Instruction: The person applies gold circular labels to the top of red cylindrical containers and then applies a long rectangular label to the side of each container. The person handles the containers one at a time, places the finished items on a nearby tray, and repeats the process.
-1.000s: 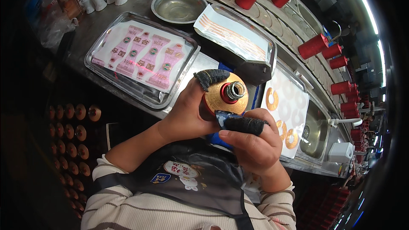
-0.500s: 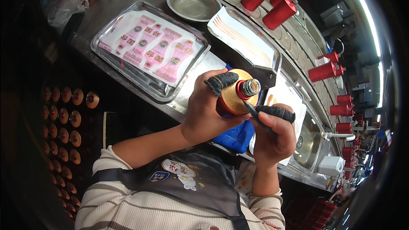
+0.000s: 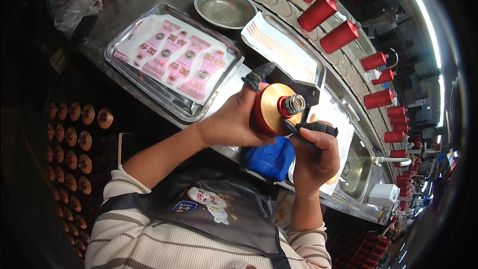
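While the left hand (image 3: 231, 122) is still gripping the gold thread spool (image 3: 271, 108) above the worktop (image 3: 99, 40), its fingers clamped round it, the spool is now sitting lower than before; the right hand (image 3: 313, 157) is closing its fingers on a dark tool (image 3: 303, 137), its tip hidden against the spool; a blue cloth (image 3: 271, 159) is lying partly covered below.

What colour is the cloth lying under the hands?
Blue: the cloth shows best in the head view.

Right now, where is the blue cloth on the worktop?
In the head view the blue cloth lies at the near edge of the worktop, just right of centre, below the bottle in the left hand, beside the right hand.
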Available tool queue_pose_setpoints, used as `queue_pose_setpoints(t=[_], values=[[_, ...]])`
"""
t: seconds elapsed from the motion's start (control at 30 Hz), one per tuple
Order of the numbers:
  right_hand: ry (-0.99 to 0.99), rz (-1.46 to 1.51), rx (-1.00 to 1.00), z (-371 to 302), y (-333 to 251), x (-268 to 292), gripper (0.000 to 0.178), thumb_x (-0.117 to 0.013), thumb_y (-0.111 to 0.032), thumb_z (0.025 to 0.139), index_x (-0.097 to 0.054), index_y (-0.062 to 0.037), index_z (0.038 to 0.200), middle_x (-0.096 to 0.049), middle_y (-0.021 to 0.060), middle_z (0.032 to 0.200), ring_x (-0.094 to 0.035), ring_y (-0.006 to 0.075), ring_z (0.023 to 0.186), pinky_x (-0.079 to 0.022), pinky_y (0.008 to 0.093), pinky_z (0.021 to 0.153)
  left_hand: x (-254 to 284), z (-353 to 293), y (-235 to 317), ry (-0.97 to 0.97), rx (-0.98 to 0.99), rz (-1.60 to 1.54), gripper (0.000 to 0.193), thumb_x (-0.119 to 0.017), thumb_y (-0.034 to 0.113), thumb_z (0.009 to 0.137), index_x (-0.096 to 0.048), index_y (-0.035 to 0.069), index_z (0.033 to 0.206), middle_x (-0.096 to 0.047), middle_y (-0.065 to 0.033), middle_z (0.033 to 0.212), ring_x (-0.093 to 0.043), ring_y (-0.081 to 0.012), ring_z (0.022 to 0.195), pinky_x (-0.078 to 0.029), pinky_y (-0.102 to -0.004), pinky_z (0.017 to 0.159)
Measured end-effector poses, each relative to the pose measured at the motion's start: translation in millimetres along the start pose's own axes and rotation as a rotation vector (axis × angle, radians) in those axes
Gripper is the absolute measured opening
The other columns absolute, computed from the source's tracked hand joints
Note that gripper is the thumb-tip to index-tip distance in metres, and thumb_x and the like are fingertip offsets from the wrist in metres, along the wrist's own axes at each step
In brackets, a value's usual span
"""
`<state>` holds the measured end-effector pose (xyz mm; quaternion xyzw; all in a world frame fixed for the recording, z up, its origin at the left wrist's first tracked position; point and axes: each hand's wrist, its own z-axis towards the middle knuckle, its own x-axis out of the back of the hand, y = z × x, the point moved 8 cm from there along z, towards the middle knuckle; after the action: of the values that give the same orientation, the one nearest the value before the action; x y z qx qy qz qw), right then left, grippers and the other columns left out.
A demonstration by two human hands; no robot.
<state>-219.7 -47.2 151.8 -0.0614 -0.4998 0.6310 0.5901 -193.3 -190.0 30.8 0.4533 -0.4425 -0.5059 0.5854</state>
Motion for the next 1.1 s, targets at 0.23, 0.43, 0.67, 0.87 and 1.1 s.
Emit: queue_pose_setpoints(t=[0.23, 0.43, 0.67, 0.87, 1.1], values=[[0.010, -0.032, 0.022, -0.3, -9.9, -6.5, 0.036, -0.079, 0.016, 0.070, -0.069, -0.0021, 0.099, -0.068, 0.0121, 0.091, -0.063, 0.0258, 0.086, -0.050, 0.0339, 0.078, -11.1, -19.5, 3.2, 0.207, 0.025, -0.203, 0.118, -0.092, 0.032, 0.070, -0.016, -0.001, 0.155, -0.048, -0.0256, 0.138, -0.051, -0.0426, 0.127, -0.041, -0.0474, 0.109], [0.030, -0.038, -0.078, -1.1, -5.9, -10.6, 0.035, -0.077, 0.017, 0.071, -0.069, -0.0023, 0.099, -0.069, 0.0114, 0.092, -0.063, 0.0251, 0.087, -0.050, 0.0332, 0.079, -10.5, -18.8, 0.0, 0.249, -0.040, 0.089, 0.121, -0.094, 0.031, 0.067, -0.016, -0.002, 0.155, -0.048, -0.0269, 0.136, -0.054, -0.0445, 0.122, -0.046, -0.0495, 0.103], [0.028, -0.065, -0.057, 3.1, -14.3, -13.7, 0.032, -0.077, 0.016, 0.073, -0.069, -0.0013, 0.098, -0.069, 0.0109, 0.093, -0.064, 0.0244, 0.088, -0.049, 0.0324, 0.080, 5.9, -0.9, -0.2, 0.054, 0.012, -0.232, 0.119, -0.096, 0.025, 0.063, -0.021, -0.002, 0.151, -0.047, -0.0229, 0.143, -0.057, -0.0354, 0.126, -0.046, -0.0428, 0.105], [-0.004, -0.067, -0.062, 0.1, -9.5, -13.3, 0.029, -0.079, 0.011, 0.077, -0.069, -0.0020, 0.100, -0.068, 0.0069, 0.097, -0.064, 0.0184, 0.091, -0.049, 0.0296, 0.084, -10.0, -25.2, -0.5, 0.384, -0.030, -0.009, 0.120, -0.093, 0.026, 0.067, -0.016, -0.004, 0.155, -0.050, -0.0226, 0.139, -0.053, -0.0416, 0.125, -0.043, -0.0476, 0.107], [0.076, -0.019, -0.149, -7.6, 1.3, -5.3, 0.028, -0.078, 0.012, 0.080, -0.067, -0.0007, 0.103, -0.067, 0.0053, 0.101, -0.064, 0.0135, 0.094, -0.050, 0.0258, 0.088, -5.8, -12.8, 3.0, 0.277, -0.077, -0.002, 0.112, -0.093, 0.032, 0.067, -0.028, 0.003, 0.152, -0.051, -0.0212, 0.136, -0.052, -0.0434, 0.122, -0.042, -0.0520, 0.106]])
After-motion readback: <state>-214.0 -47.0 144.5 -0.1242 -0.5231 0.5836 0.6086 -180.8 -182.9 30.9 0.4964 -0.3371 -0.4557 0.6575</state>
